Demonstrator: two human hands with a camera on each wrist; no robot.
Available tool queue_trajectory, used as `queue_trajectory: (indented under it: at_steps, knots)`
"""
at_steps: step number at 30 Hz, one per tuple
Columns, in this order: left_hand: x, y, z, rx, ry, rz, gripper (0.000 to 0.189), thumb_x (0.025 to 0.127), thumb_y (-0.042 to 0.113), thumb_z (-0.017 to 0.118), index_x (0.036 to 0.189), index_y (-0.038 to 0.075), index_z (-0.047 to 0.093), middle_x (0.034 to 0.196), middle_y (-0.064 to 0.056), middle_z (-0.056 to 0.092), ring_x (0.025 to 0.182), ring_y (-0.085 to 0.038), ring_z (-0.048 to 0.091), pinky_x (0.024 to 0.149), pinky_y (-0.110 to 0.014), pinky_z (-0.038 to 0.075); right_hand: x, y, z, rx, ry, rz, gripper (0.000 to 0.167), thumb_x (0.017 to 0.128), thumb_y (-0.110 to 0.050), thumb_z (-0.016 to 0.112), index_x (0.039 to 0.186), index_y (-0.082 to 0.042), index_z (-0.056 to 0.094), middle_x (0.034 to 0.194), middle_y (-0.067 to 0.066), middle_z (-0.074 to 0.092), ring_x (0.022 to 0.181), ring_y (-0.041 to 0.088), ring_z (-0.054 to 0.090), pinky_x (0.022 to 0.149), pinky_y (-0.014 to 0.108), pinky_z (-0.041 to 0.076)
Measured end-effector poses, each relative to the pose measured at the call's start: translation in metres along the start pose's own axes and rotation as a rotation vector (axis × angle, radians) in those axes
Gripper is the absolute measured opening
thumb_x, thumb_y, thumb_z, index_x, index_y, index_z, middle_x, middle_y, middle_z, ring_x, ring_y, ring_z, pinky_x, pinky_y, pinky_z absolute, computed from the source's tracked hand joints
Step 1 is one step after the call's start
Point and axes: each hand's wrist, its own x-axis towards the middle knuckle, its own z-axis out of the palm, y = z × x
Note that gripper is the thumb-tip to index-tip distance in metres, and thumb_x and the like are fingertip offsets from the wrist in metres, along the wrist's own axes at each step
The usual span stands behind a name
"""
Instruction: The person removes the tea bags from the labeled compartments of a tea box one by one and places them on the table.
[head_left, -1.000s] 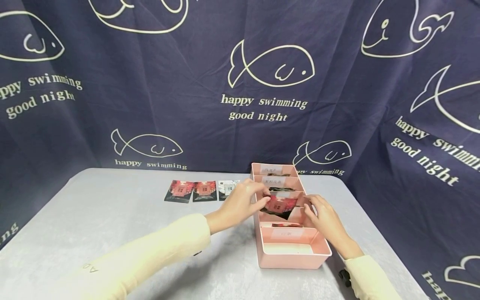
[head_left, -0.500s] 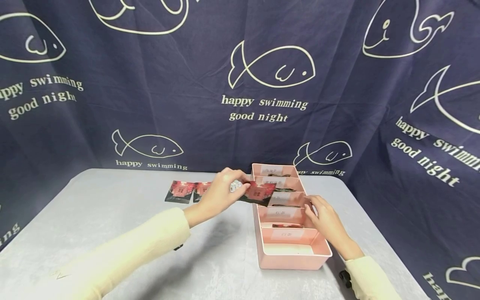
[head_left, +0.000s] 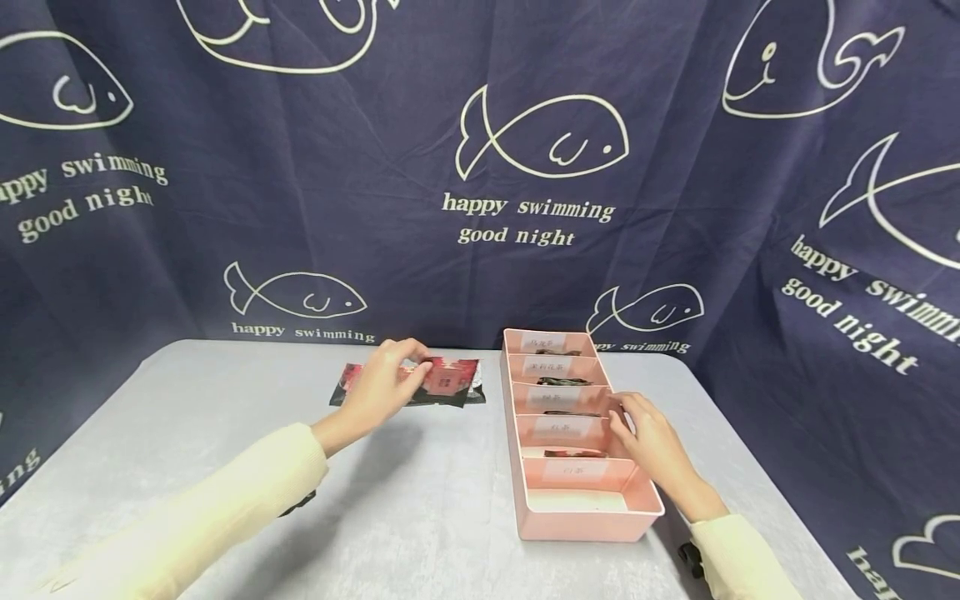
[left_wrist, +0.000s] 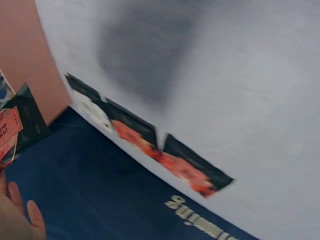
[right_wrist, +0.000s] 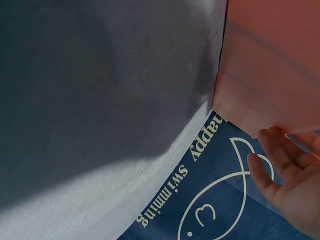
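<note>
My left hand (head_left: 382, 379) pinches a red-and-black tea sachet (head_left: 448, 382) above the back of the table; the left wrist view shows the held sachet (left_wrist: 27, 117) tilted. Behind it lies a row of sachets: a white-and-black one (left_wrist: 92, 107), a red-and-black one (left_wrist: 134, 131) and another red-and-black one (left_wrist: 192, 167). In the head view the hand and held sachet partly cover them. My right hand (head_left: 656, 450) holds the right rim of the pink divided box (head_left: 585, 527), its fingers astride the edge in the right wrist view.
The box has several labelled compartments in a line. Sachets stand in the farther ones, including a red one (head_left: 573, 454); the nearest shows its bare floor. A grey table (head_left: 442, 517) bears everything, with a dark blue fish-print cloth (head_left: 405, 192) behind it.
My left hand has carried the red-and-black sachet out of the box leftward, to above the row of sachets. The right hand and the box have stayed put.
</note>
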Motion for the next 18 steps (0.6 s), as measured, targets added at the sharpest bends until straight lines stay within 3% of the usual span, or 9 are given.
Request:
queue_trajectory:
  at_steps: [13,18]
  knots:
    - [-0.018,-0.058,-0.032,0.138,0.034,-0.111,0.009,0.085,0.007,0.058,0.092,0.003,0.059,0.088,-0.013,0.065,0.086,-0.029,0.056,0.080,-0.045,0.039,0.001,-0.001,0.000,0.004,0.035,-0.026,0.022,0.086,-0.008,0.054,0.104,0.002,0.060,0.100,0.015,0.061,0.090,0.028,0.058,0.079,0.047,0.046]
    - [-0.021,-0.073,-0.048,0.168,0.047,-0.168,0.010,0.086,0.004,0.055,0.095,0.000,0.057,0.091,-0.019,0.064,0.091,-0.035,0.056,0.091,-0.050,0.035,0.001,-0.001,0.001,0.001,0.037,-0.028,0.021,0.086,-0.009,0.054,0.103,0.002,0.060,0.099,0.014,0.061,0.089,0.027,0.058,0.079,0.047,0.046]
